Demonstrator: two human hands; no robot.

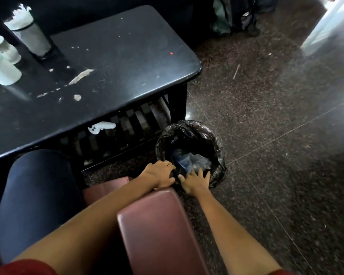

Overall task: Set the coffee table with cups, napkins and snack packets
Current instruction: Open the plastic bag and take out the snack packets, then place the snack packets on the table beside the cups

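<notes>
Your left hand point(160, 174) grips the black-lined round bin point(216, 139) rim; right hand point(195, 180) splayed open inside. White paper cups point(3, 70) sit far-left on the black coffee table point(117, 56) — risk: tipping the bin, spilling litter.

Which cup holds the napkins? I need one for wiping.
The tall grey cup at the table's far left; white napkins stick out. The two white cups hold none.

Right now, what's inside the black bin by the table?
The bin is lined with a black bag. Inside lies crumpled bluish plastic rubbish. The right hand reaches over the rim and the left hand grips it, so whatever lies under them and deeper stays hidden.
</notes>
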